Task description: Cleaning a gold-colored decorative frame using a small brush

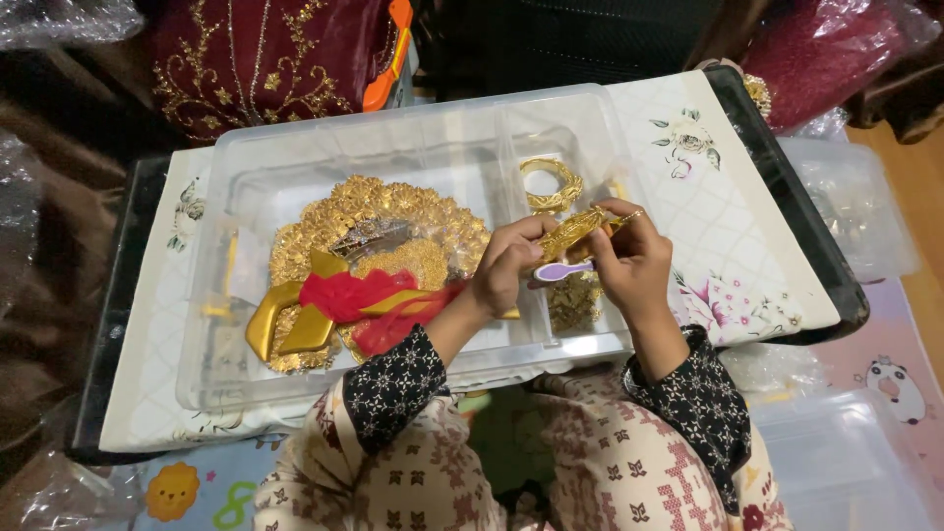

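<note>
Both forearms reach forward, left hand and right hand close together, each grip pinched shut.

Gold bangles: two, one held, one far in tray. Purple toothbrush: one. Clear lidless tray: one.

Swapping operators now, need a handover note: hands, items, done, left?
Left hand: pinching one end of the gold bangle.
Right hand: grips the bangle's other end and a purple-handled brush.
Both are over the clear plastic tray. A second gold bangle lies in the small compartment; the gold ornament with red ribbon is in the large one.
Done: cannot tell.
Left: the bangle in hand is not yet set down.
</note>
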